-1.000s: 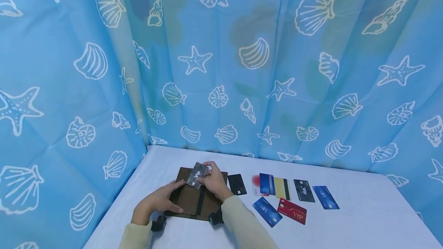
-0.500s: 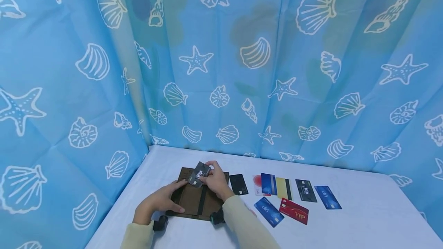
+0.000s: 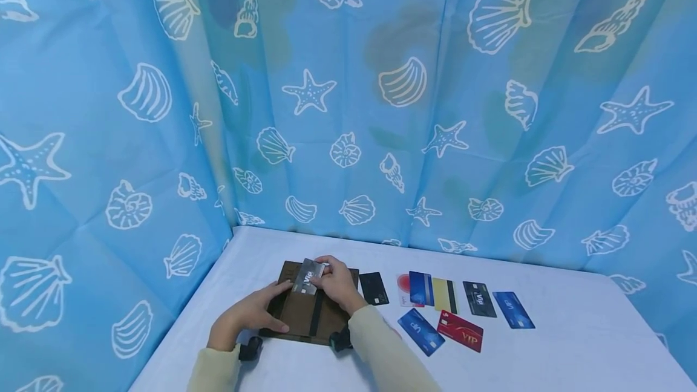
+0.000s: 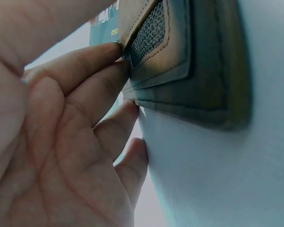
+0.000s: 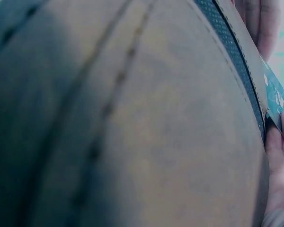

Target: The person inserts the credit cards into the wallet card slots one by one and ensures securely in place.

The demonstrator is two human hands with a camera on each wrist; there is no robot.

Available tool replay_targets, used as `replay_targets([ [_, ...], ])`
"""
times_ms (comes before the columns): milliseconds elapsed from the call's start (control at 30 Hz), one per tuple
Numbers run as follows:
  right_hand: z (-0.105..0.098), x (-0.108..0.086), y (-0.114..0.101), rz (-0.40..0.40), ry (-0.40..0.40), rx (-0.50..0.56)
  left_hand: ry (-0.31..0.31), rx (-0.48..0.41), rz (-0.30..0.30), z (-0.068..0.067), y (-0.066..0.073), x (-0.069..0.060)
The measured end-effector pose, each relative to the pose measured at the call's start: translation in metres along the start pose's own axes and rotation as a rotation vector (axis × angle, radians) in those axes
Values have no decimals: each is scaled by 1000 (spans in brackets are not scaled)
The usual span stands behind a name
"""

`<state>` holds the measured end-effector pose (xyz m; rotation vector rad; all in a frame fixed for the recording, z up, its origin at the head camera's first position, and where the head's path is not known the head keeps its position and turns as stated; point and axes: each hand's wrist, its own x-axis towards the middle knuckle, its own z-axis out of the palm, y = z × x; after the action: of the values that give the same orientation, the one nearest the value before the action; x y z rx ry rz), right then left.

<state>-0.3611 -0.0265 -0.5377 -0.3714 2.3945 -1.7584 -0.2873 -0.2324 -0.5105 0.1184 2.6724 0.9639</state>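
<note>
A brown leather wallet (image 3: 298, 314) with a dark strap lies on the table. My right hand (image 3: 339, 286) pinches a grey VIP card (image 3: 308, 272) between thumb and fingers over the wallet's upper part. In the right wrist view the lower end of the card (image 5: 276, 92) meets a stitched pocket edge; how deep it sits cannot be told. My left hand (image 3: 251, 312) rests at the wallet's left side, thumb low and fingers higher. Its fairly straight fingertips touch the edge and a pocket corner in the left wrist view, where the wallet (image 4: 206, 90) fills the top.
A black card (image 3: 373, 289) lies just right of the wallet. Farther right are several more cards, among them a red VIP card (image 3: 460, 331), a yellow card (image 3: 443, 295) and a blue card (image 3: 421, 331). A shell-patterned blue curtain (image 3: 348, 107) stands behind the white table (image 3: 577, 349).
The grey card has turned more upright and shifted slightly left and down against the wallet, still pinched by my right hand. My left hand keeps nearly the same place.
</note>
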Motion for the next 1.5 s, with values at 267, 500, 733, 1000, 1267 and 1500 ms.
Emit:
replay_targets([
  [267, 3, 1, 2, 13, -13, -37, 5, 18, 7, 0, -3, 0],
  [500, 3, -1, 1, 3, -21, -80, -6, 1, 9, 0, -2, -1],
  [733, 3, -4, -3, -6, -42, -92, -9, 8, 14, 0, 1, -2],
  [1000, 0, -7, -6, 1, -65, -97, -11, 16, 0, 0, 2, -1],
  [1267, 0, -7, 1, 29, -59, -61, -30, 22, -1, 2, -2, 0],
  [1500, -1, -6, -1, 12, -82, -92, -22, 35, 0, 0, 1, 0],
])
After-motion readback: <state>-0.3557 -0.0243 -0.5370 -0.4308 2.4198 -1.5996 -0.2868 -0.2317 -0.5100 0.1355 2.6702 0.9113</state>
